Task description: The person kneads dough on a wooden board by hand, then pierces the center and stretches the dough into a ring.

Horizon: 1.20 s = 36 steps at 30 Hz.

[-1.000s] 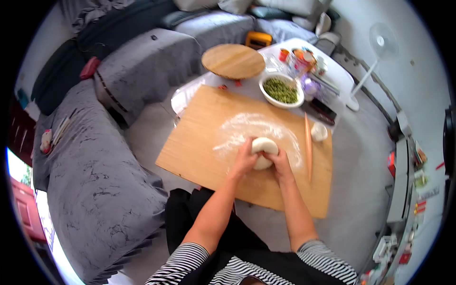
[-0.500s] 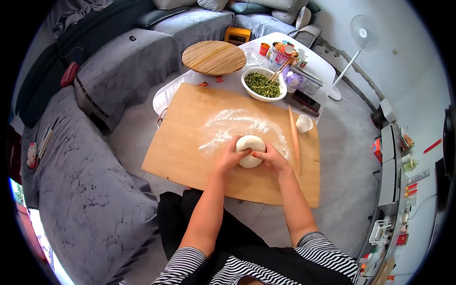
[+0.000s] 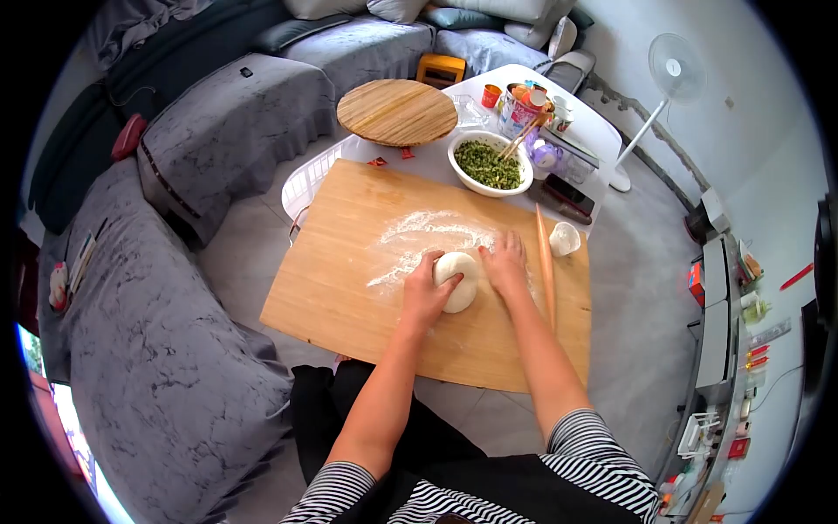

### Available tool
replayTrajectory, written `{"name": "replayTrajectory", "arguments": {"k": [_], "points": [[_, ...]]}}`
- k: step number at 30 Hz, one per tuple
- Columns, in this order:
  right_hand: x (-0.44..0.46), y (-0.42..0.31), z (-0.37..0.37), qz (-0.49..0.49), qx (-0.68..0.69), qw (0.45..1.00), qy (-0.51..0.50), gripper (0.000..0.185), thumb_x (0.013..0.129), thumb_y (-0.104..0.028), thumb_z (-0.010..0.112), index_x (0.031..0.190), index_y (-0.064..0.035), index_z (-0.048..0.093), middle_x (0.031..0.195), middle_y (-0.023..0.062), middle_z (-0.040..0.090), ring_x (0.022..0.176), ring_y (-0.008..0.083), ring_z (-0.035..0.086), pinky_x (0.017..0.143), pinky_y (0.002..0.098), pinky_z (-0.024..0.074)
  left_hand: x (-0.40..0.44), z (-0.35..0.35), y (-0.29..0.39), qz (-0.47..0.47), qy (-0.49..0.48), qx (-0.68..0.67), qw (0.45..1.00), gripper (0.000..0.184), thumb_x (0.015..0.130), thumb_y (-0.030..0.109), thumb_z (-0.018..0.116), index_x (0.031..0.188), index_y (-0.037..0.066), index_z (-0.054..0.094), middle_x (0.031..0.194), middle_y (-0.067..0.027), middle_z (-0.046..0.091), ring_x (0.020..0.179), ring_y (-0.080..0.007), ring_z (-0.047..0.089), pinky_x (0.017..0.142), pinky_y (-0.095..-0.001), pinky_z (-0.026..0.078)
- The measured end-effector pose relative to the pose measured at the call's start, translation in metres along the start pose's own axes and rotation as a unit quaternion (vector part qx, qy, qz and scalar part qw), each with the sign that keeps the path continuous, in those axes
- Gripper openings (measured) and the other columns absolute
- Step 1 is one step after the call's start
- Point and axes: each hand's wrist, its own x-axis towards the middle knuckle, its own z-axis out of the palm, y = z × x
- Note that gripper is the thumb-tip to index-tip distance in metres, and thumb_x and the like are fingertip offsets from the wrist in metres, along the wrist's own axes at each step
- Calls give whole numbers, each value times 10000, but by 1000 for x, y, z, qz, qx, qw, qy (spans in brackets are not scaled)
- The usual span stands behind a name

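Note:
A smooth white lump of dough (image 3: 458, 284) rests on the wooden board (image 3: 332, 262). My left hand (image 3: 428, 286) grips its left side, thumb over the top. Right of the dough, my right hand (image 3: 504, 260) lies on the floured board with its fingers spread, apart from the dough. White flour (image 3: 428, 229) is streaked in an arc beyond both hands. The thin rolling pin (image 3: 546, 262) lies to the right of my right hand, and a small white cup (image 3: 565, 238) is beside it.
Behind the board, a white table (image 3: 602, 131) holds a bowl of chopped green filling (image 3: 451, 166) with chopsticks, a round wooden lid (image 3: 397, 112), a dark phone (image 3: 567, 194) and containers. A grey-covered sofa (image 3: 175, 349) stands left, a fan (image 3: 676, 68) at the right back.
My right hand has let go of the dough and moved right and forward onto the flour. My left hand still holds the dough. The camera view has shifted since the oldest frame.

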Motion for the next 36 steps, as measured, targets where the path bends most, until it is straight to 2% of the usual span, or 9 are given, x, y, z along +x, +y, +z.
{"name": "replayTrajectory", "arguments": {"k": [2,9,13,15,18,22,25,28,36], "points": [[7,-6,5,-44,-52,994,-87,600,913,-397,473,1377,-37,350,1468,183,269,1376,293,218,1127,388,179,0,0,-2,37,-3,55,998,424,695,161,778,1056,35,595,944,-141,651,937,-262,611,863,-354,469],[-7,1,-3,-313,-4,938,-150,581,935,-354,406,1420,-58,282,1502,140,220,1391,268,199,1147,408,132,9,-12,-11,106,-4,164,981,373,740,273,732,1018,48,627,990,-127,650,1015,-296,562,1042,-478,274],[-33,11,-27,-258,-55,951,-160,574,939,-367,400,1420,-73,292,1499,142,226,1385,278,214,1143,422,136,13,-10,-21,113,-11,179,977,352,764,330,704,993,70,643,1033,-144,633,1098,-300,532,1079,-499,221],[-28,14,-17,-174,-59,977,-105,564,946,-393,380,1419,-96,306,1499,130,234,1383,278,220,1140,433,137,13,-9,-26,91,-40,206,973,367,851,378,601,1053,74,644,1138,-172,598,1191,-322,473,1093,-501,187],[-6,9,-5,-124,-79,984,-96,551,953,-413,353,1416,-117,320,1493,134,248,1382,278,221,1137,427,146,16,-9,-33,33,64,312,947,415,956,373,398,1165,89,617,1329,-193,476,1313,-358,331,1112,-487,143],[7,7,-3,-189,-37,974,-116,553,951,-426,348,1413,-122,330,1485,154,257,1382,284,218,1134,425,150,31,-10,-42,35,105,377,920,399,948,358,416,1177,93,606,1343,-191,463,1325,-352,314,1117,-462,153],[-8,13,-18,-276,-4,950,-146,545,947,-418,368,1403,-120,351,1472,169,278,1375,288,233,1130,430,154,54,-22,-48,72,-37,403,912,431,939,374,420,1258,113,547,1394,-185,407,1351,-348,270,1121,-436,162],[-23,6,-24,-181,-26,979,-87,550,947,-414,381,1397,-100,355,1466,169,286,1365,298,249,1124,439,173,82,-15,-45,113,-182,469,857,592,915,475,418,1394,130,381,1482,-169,262,1386,-339,194,1128,-423,147],[-17,0,-8,-96,-34,995,-21,569,929,-433,416,1376,-82,384,1440,185,328,1357,299,269,1118,437,184,130,39,-48,135,-253,533,796,752,896,586,362,1439,77,260,1508,-171,187,1410,-321,114,1140,-421,111]]}}
